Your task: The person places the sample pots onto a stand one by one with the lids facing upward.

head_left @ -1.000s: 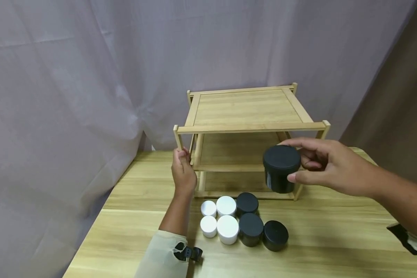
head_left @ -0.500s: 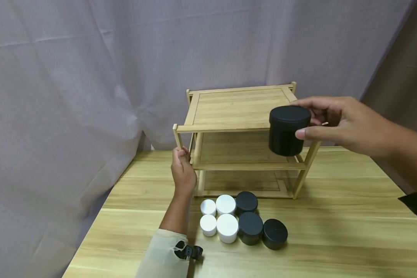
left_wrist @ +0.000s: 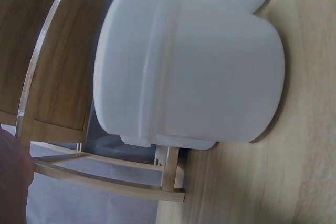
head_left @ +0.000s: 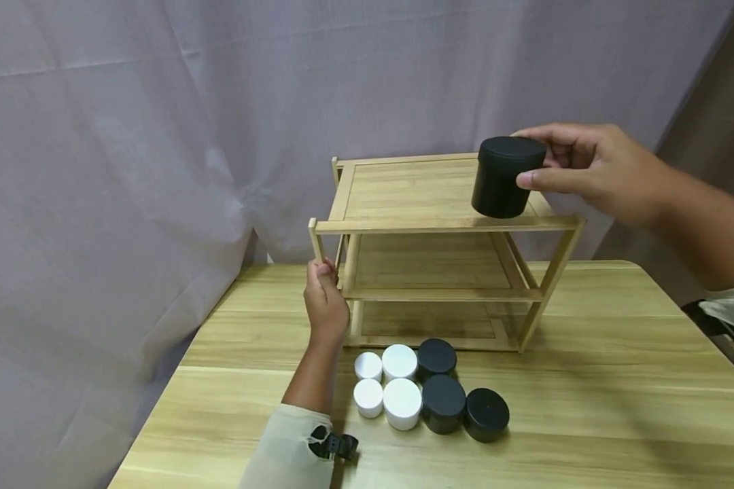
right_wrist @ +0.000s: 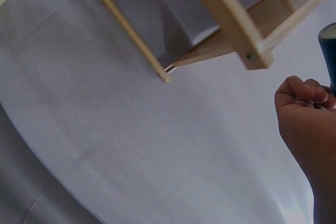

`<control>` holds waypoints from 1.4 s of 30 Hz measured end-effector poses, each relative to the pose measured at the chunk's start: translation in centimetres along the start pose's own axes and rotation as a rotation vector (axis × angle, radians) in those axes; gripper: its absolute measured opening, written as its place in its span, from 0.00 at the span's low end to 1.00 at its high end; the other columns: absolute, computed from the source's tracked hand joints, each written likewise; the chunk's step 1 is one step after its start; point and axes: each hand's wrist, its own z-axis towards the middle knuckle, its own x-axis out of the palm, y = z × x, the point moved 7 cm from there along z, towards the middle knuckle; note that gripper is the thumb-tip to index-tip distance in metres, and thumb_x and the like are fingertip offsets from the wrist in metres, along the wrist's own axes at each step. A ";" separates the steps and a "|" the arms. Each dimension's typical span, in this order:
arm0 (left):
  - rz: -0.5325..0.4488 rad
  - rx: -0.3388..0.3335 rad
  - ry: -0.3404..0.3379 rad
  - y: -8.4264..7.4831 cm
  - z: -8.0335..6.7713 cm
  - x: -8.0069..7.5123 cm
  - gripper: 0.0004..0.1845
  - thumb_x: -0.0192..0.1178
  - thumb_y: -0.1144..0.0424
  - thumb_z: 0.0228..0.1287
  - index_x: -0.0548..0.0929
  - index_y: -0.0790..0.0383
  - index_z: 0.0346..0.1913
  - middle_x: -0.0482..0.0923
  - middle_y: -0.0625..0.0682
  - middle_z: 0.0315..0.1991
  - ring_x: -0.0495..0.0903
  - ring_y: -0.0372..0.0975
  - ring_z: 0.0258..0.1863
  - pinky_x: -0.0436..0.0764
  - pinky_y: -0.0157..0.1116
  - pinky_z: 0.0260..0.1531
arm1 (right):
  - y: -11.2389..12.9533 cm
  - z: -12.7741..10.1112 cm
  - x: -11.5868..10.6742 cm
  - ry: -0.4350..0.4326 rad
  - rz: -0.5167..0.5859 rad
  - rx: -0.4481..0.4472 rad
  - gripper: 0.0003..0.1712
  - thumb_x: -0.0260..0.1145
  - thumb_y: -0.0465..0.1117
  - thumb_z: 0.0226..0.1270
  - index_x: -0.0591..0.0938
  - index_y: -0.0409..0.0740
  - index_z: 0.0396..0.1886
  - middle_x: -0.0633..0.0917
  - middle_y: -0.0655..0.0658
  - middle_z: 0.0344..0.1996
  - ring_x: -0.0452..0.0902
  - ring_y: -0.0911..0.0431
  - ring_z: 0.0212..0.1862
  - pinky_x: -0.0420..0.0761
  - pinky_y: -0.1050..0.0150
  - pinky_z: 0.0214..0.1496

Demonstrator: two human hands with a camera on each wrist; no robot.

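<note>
My right hand (head_left: 596, 170) pinches a black lidded jar (head_left: 504, 183) between thumb and fingers. In the head view the jar, slightly tilted, overlaps the right front part of the top shelf of a three-tier wooden rack (head_left: 410, 193). The right wrist view catches that hand (right_wrist: 307, 124) and a sliver of the jar (right_wrist: 329, 51) at its right edge. My left hand (head_left: 327, 302) grips the rack's left front post. On the table before the rack stand several white lidded jars (head_left: 402, 404), small and larger, beside three black jars (head_left: 443, 404).
A light wood table (head_left: 618, 380) carries the rack and jars. Behind it hangs a grey curtain (head_left: 269, 102), close to the rack's back. One white jar (left_wrist: 210, 77) fills much of the left wrist view.
My right hand has lifted the black jar from in front of the middle shelf up to the top shelf's height, slightly rightward. The left hand keeps its grip on the post.
</note>
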 end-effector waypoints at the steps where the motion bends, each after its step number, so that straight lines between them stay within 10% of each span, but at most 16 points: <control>1: 0.001 0.003 0.000 -0.1 0.0 0.0 0.25 0.36 0.53 0.90 0.73 0.75 0.49 0.73 0.68 0.34 0.68 0.42 0.32 0.69 0.30 0.35 | -0.2 0.3 -0.2 -0.004 -0.010 0.008 0.29 0.73 0.34 0.76 0.82 0.55 0.73 0.88 0.54 0.39 0.78 0.59 0.39 0.76 0.71 0.39; 17: 0.037 0.014 -0.009 -0.1 -0.3 0.8 0.21 0.37 0.57 0.91 0.74 0.72 0.48 0.74 0.67 0.34 0.71 0.44 0.32 0.72 0.31 0.35 | -2.5 4.1 -2.2 -0.006 -0.112 0.094 0.31 0.72 0.48 0.80 0.78 0.58 0.78 0.89 0.66 0.41 0.80 0.67 0.49 0.71 0.76 0.50; 24: 0.041 0.012 -0.017 0.2 -0.2 1.0 0.16 0.38 0.64 0.91 0.73 0.73 0.48 0.75 0.67 0.34 0.75 0.49 0.34 0.79 0.37 0.39 | -4.0 4.8 -2.6 0.023 -0.098 0.167 0.32 0.69 0.53 0.82 0.74 0.63 0.81 0.88 0.72 0.46 0.76 0.70 0.58 0.60 0.48 0.85; 32: 0.056 0.023 -0.017 -0.2 -0.1 0.9 0.17 0.38 0.63 0.91 0.74 0.74 0.49 0.76 0.69 0.36 0.78 0.52 0.36 0.84 0.46 0.43 | -5.6 5.8 -2.5 0.015 -0.067 0.197 0.32 0.68 0.55 0.82 0.73 0.65 0.81 0.84 0.73 0.48 0.73 0.66 0.60 0.54 0.39 0.88; 42: 0.065 0.018 -0.016 0.1 0.1 0.7 0.17 0.39 0.63 0.91 0.74 0.73 0.49 0.77 0.68 0.36 0.78 0.52 0.36 0.81 0.39 0.41 | -8.2 6.5 -2.0 0.010 0.032 0.343 0.35 0.68 0.59 0.80 0.70 0.74 0.82 0.61 0.46 0.88 0.43 0.43 0.91 0.42 0.32 0.90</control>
